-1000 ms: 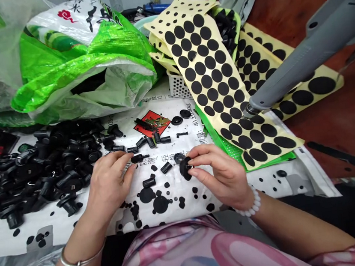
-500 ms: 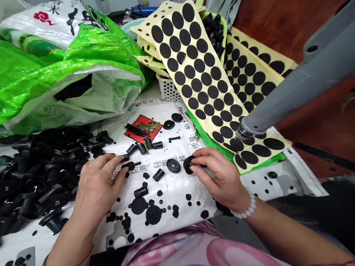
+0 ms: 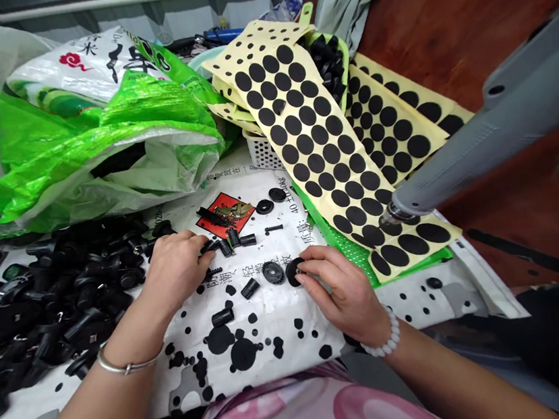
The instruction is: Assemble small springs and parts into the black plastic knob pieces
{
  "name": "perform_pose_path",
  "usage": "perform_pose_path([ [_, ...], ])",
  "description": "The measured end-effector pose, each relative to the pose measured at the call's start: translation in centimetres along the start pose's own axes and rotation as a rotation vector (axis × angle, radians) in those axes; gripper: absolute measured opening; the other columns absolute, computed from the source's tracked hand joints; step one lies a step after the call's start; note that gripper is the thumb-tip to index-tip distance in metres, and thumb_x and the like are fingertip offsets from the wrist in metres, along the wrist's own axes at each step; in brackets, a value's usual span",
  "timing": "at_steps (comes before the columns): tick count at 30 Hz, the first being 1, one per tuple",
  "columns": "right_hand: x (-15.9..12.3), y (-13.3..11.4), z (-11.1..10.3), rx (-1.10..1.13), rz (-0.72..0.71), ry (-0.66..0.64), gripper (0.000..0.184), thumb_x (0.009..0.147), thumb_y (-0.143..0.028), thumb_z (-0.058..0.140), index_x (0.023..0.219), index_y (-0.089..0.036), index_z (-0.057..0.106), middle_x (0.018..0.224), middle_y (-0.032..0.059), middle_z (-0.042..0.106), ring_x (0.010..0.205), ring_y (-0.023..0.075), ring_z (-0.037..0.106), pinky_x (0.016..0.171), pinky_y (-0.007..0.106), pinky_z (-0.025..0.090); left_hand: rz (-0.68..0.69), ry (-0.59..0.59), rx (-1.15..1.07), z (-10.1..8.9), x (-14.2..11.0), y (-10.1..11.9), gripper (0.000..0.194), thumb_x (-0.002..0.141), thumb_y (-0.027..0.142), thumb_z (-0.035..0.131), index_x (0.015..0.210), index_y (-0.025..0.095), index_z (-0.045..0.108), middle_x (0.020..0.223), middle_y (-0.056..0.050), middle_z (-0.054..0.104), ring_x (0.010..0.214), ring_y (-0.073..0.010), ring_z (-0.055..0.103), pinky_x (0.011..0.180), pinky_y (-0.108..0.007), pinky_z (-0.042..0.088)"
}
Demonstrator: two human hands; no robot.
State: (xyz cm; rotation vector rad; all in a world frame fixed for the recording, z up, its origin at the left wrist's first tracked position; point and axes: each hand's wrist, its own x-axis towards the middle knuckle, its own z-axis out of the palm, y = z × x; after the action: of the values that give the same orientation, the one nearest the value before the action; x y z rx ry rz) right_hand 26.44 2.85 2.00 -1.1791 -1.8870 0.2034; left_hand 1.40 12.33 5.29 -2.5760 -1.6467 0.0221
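My left hand (image 3: 177, 268) has thumb and forefinger closed at the end of a small black cylindrical cap (image 3: 209, 246); the fingers partly cover it. Under that hand the end of a black toothed strip shows. My right hand (image 3: 343, 290) pinches a black round disc (image 3: 293, 272) by its edge, close above the white sheet. Just left of the disc lies a ridged black wheel (image 3: 273, 273). Other black caps lie nearby, one (image 3: 250, 288) between the hands. Black rings (image 3: 265, 206) and a toothed strip (image 3: 273, 228) sit farther back.
Black parts (image 3: 66, 297) are heaped at the left, before a green-white sack (image 3: 109, 115). Sticker sheets with black dots (image 3: 322, 143) lean on a white basket (image 3: 263, 152). A grey powered screwdriver (image 3: 477, 117) juts in from the right. Metal pieces lie on a red diamond (image 3: 220, 227).
My left hand has shifted right and slightly back, its fingers closing onto a cap. My right hand keeps hold of the disc, nearly in place. The view has tilted up slightly.
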Motion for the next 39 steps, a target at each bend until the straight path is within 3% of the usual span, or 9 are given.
perform_pose_path([
  [6, 1.4, -1.1, -1.0, 0.273, -0.006, 0.127, 0.012, 0.083, -0.011, 0.059, 0.093, -0.017, 0.061, 0.094, 0.0088, 0.061, 0.091, 0.0184, 0.060, 0.077, 0.035, 0.053, 0.060, 0.213, -0.386, -0.9, -2.6, 0.9, 0.030, 0.087, 0.036, 0.047, 0.105, 0.018, 0.062, 0.097, -0.008, 0.067, 0.089, -0.0229, 0.062, 0.081, -0.036, 0.047],
  [10, 2.6, -2.2, -1.3, 0.432, -0.091, 0.174, 0.015, 0.081, -0.010, 0.062, 0.094, -0.017, 0.061, 0.096, 0.0086, 0.061, 0.092, 0.0184, 0.060, 0.079, 0.035, 0.053, 0.137, 0.224, -0.649, -1.4, -4.8, 3.1, 0.026, 0.085, 0.036, 0.053, 0.107, 0.023, 0.061, 0.101, -0.004, 0.068, 0.090, -0.0186, 0.063, 0.080, -0.029, 0.049],
  [16, 2.5, -3.5, -0.8, 0.461, -0.139, 0.014, 0.013, 0.082, -0.012, 0.061, 0.094, -0.016, 0.061, 0.097, 0.0095, 0.061, 0.091, 0.0175, 0.061, 0.080, 0.033, 0.053, 0.237, 0.245, -0.742, -1.7, -6.7, 5.1, 0.025, 0.086, 0.025, 0.054, 0.111, 0.026, 0.057, 0.101, -0.003, 0.068, 0.100, -0.0183, 0.060, 0.090, -0.030, 0.047],
  [19, 2.3, -3.9, -0.6, 0.464, -0.170, -0.050, 0.011, 0.083, -0.013, 0.060, 0.093, -0.014, 0.061, 0.096, 0.0105, 0.061, 0.091, 0.0169, 0.061, 0.079, 0.032, 0.053, 0.296, 0.243, -0.796, -2.1, -7.4, 5.3, 0.027, 0.087, 0.018, 0.051, 0.112, 0.025, 0.055, 0.102, -0.004, 0.066, 0.098, -0.0178, 0.060, 0.086, -0.029, 0.048],
  [23, 2.6, -4.3, -1.0, 0.450, -0.197, -0.099, 0.014, 0.086, -0.014, 0.054, 0.099, -0.013, 0.060, 0.099, 0.0117, 0.061, 0.094, 0.0171, 0.060, 0.082, 0.032, 0.053, 0.222, 0.213, -0.957, -2.1, -8.3, 5.6, 0.026, 0.086, 0.017, 0.051, 0.110, 0.025, 0.056, 0.100, -0.004, 0.064, 0.092, -0.0162, 0.060, 0.079, -0.027, 0.049],
  [28, 3.0, -4.5, -2.0, 0.208, -0.382, -0.267, 0.032, 0.092, -0.029, 0.048, 0.118, -0.011, 0.053, 0.110, 0.0162, 0.057, 0.105, 0.0199, 0.056, 0.085, 0.033, 0.053, 0.029, 0.111, -1.225, -0.9, -9.1, 6.0, 0.022, 0.087, 0.026, 0.051, 0.108, 0.024, 0.057, 0.095, -0.004, 0.066, 0.081, -0.0152, 0.062, 0.072, -0.026, 0.051],
  [33, 2.9, -4.2, -1.9, 0.035, -0.488, -0.304, 0.029, 0.094, -0.031, 0.046, 0.109, -0.009, 0.056, 0.106, 0.0152, 0.062, 0.100, 0.0189, 0.059, 0.081, 0.029, 0.055, -0.050, -0.104, -1.445, -0.8, -9.8, 6.3, 0.021, 0.088, 0.030, 0.048, 0.107, 0.021, 0.053, 0.073, 0.000, 0.063, 0.067, -0.0124, 0.060, 0.062, -0.023, 0.050],
  [39, 2.8, -4.1, -1.1, -0.002, -0.530, -0.324, 0.030, 0.095, -0.034, 0.041, 0.107, -0.011, 0.056, 0.104, 0.0131, 0.063, 0.094, 0.0173, 0.062, 0.077, 0.026, 0.056, -0.122, -0.187, -1.576, -1.3, -9.9, 5.9, 0.017, 0.083, 0.031, 0.054, 0.094, 0.018, 0.055, 0.067, 0.001, 0.058, 0.056, -0.0090, 0.052, 0.051, -0.020, 0.044],
])
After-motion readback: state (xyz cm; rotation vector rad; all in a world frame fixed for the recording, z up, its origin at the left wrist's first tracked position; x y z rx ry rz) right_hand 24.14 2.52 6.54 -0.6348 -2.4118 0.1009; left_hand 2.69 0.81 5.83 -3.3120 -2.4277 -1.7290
